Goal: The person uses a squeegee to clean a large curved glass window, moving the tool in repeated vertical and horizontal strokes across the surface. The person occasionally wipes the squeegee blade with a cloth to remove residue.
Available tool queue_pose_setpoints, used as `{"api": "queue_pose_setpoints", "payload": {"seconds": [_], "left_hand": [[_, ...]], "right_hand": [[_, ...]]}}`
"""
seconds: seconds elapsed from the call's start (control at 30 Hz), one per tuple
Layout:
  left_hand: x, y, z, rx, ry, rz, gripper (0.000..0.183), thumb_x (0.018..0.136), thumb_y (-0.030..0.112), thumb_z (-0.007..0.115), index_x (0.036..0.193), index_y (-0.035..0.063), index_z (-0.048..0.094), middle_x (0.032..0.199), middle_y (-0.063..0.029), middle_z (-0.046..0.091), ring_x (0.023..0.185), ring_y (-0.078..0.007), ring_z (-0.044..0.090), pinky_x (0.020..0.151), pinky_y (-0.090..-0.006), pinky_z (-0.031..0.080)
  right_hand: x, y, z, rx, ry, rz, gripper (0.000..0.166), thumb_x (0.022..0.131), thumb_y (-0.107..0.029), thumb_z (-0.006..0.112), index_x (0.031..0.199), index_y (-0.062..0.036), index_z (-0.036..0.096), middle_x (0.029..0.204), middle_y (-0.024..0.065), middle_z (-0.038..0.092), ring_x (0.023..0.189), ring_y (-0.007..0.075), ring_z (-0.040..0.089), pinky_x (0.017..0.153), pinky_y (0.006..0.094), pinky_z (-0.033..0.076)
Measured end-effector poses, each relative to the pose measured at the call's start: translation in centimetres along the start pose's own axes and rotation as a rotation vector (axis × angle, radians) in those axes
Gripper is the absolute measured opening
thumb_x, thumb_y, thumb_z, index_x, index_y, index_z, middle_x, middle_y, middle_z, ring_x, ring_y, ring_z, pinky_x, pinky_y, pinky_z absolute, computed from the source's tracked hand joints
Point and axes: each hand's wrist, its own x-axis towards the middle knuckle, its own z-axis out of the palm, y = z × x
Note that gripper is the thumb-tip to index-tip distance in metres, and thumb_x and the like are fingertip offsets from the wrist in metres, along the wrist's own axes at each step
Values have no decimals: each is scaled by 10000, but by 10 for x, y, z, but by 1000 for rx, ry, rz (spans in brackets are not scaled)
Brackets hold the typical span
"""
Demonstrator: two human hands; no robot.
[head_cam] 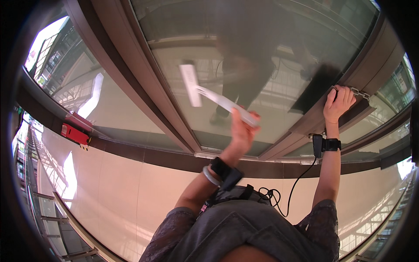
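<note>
My left hand [244, 129] is closed around the pale handle of a window squeegee [217, 98], blurred by motion. The squeegee's white head [191, 85] points up and to the left, in front of a glass door panel [203, 127]; whether it touches the glass cannot be told. Over at the right, my right hand [340, 101] has its fingers curled on the brown metal door frame [306, 121], beside a metal chain [360, 93]. What lies inside those fingers is mostly hidden. Each wrist wears a black strapped device.
A red box [76, 133] stands on the floor against the glass at left. Brown door posts [131, 75] border the panel. A black cable [290, 196] hangs from my right wrist device towards my waist. A railing [75, 226] curves along the lower left, beside the tiled floor [114, 186].
</note>
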Motion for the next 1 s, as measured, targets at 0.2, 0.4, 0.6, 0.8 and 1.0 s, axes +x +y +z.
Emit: {"api": "queue_pose_setpoints", "payload": {"seconds": [0.2,0.4,0.6,0.8,1.0], "left_hand": [[-35,-25,6,77,-85,-161,496,976,635,418,1304,267,373,960,-73,584,856,-170,592,498,-228,354],[17,62,-44,24,-47,35,495,967,629,442,1320,290,363,945,-71,566,809,-140,564,447,-184,308],[-8,-21,-49,87,-8,-157,536,975,664,347,1300,238,340,889,-95,588,753,-178,576,457,-218,322],[-31,-39,-31,111,125,-319,525,985,654,339,1292,228,336,907,-97,609,722,-187,601,504,-256,354],[28,39,-103,32,97,-61,481,985,642,367,1239,233,366,894,-94,591,616,-127,451,497,-211,329]], "right_hand": [[-1,5,-1,-1,-16,-6,105,894,-194,579,944,-104,599,914,51,574,878,269,530,812,399,343],[-2,1,-2,9,4,4,109,898,-200,571,946,-104,596,911,52,571,873,269,529,811,397,340],[-2,-1,0,12,6,4,115,907,-204,565,955,-106,599,911,51,571,871,269,528,808,398,340],[-5,5,-2,-9,-19,-7,122,912,-212,563,961,-109,605,919,49,578,872,267,530,813,396,340],[-3,1,1,5,21,-9,120,913,-212,560,956,-110,606,915,47,580,866,264,532,811,395,341]]}}
